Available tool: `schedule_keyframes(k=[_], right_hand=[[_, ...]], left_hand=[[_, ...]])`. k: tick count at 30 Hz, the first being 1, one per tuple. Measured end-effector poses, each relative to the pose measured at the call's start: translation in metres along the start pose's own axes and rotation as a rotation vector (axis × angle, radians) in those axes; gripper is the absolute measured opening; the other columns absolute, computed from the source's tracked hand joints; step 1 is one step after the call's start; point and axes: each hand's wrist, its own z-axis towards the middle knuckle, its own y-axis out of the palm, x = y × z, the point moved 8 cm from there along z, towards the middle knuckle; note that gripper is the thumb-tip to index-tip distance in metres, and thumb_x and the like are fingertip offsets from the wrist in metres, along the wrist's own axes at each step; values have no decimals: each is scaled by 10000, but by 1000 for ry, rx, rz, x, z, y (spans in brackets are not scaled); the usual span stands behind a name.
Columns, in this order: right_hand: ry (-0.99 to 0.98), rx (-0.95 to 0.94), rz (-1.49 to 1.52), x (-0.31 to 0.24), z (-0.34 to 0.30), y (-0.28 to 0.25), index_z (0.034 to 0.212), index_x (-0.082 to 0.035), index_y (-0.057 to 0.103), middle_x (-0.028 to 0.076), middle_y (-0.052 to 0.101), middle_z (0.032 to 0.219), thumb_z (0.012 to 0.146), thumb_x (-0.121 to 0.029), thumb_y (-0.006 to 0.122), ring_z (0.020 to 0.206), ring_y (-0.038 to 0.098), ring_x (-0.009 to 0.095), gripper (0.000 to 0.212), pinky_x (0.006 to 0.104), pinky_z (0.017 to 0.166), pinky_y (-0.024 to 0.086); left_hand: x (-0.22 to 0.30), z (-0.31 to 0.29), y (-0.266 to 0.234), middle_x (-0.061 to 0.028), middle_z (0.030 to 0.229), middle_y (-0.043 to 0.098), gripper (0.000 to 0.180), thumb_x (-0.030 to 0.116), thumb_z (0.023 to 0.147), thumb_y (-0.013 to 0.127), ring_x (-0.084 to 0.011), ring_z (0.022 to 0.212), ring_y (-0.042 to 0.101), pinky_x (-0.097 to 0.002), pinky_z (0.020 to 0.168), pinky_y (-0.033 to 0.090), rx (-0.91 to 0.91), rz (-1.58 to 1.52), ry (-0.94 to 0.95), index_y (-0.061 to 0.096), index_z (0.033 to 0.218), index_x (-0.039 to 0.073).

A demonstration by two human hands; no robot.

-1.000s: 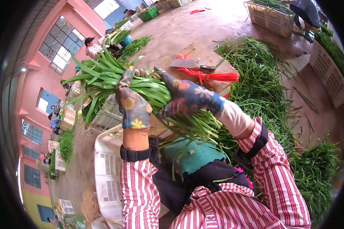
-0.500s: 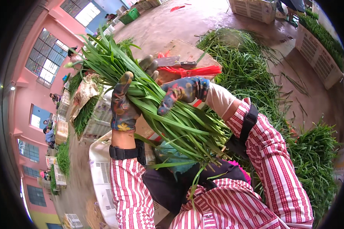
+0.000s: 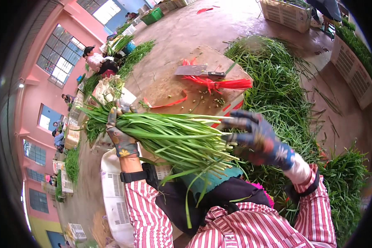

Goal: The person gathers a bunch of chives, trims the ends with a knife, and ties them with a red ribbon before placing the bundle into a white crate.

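Note:
Gloved in a dark flowered glove, my left hand [image 3: 123, 138] wraps round the leafy end of a thick bunch of garlic chives [image 3: 182, 134]. The bunch lies level above my lap, its pale stem ends fanned out to the right. My right hand [image 3: 260, 142], slightly blurred, is beside those stem ends with its fingers apart and nothing seen in it. Beyond the bunch, a cleaver [image 3: 191, 70] with a black handle rests on a board [image 3: 153, 84], together with a bundle of red strips [image 3: 231, 84] and a loose red strip [image 3: 169, 103].
A big heap of loose chives [image 3: 273, 78] covers the floor on the right. Close to my left arm stands a white plastic crate [image 3: 113, 182]. Another white crate [image 3: 353, 68] of greens is at the far right. People [image 3: 95, 60] sit among greens along the left wall.
The bunch has swung from slanting to nearly level and come lower, uncovering the cleaver and board. My right hand has let go of it and moved right, to the stem ends.

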Motion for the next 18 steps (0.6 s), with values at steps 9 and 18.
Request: schedule_keyframes(k=[9,18], right_hand=[[-134,24,-330,-19,9,53,1227,-234,459,42,353,1362,756,-250,483,1202,390,258,472,427,993,318],[-92,86,-144,-5,-5,72,1050,-105,565,41,523,1174,739,-160,598,1128,450,216,318,395,937,382]], left_hand=[[2,13,-27,-40,719,581,75,109,782,574,-192,625,542,-425,745,477,185,-63,11,562,770,36],[33,2,-55,-32,667,542,103,121,781,574,-190,606,525,-408,676,490,305,3,120,532,702,69]])
